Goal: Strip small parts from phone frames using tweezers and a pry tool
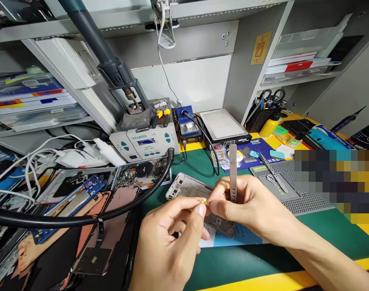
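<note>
Over on the left, loose phone panels (pixel 110 238) lie heaped beneath a thick black hose (pixel 130 208). Nearer the middle, the left hand (pixel 172 238) pinches a tiny yellowish part (pixel 203 201) between thumb and forefinger, above a phone frame (pixel 184 184). The right hand (pixel 248 202) brings its thumb and forefinger together right beside that part while gripping a flat metal strip (pixel 233 165) upright. Farther right, tweezers (pixel 274 174) rest on a grey mat (pixel 306 204) on the counter (pixel 248 260).

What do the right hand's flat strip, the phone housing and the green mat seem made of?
Flat strip: probably metal; thin, grey, dull sheen. Phone housing: likely metal, silvery and matte, though plastic is possible. Green mat: perhaps rubber, smooth, faintly glossy.
</note>
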Action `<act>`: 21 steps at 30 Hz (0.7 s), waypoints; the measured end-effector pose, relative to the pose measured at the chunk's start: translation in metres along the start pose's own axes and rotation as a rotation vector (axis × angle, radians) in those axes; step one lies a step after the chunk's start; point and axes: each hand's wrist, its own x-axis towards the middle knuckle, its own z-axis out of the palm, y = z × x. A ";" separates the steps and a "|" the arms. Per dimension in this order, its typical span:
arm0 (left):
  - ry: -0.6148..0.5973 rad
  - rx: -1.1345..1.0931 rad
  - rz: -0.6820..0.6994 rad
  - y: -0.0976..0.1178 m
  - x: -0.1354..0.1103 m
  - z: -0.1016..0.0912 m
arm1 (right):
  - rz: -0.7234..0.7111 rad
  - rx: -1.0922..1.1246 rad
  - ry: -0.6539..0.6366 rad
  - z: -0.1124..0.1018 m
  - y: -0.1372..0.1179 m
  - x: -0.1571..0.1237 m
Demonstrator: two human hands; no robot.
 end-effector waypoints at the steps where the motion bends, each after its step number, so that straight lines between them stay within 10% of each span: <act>1: 0.004 -0.009 -0.005 0.000 0.000 0.000 | 0.005 0.003 0.006 0.000 0.001 0.000; 21: 0.007 -0.131 -0.130 -0.006 0.001 0.001 | 0.013 0.068 -0.037 0.006 -0.003 0.003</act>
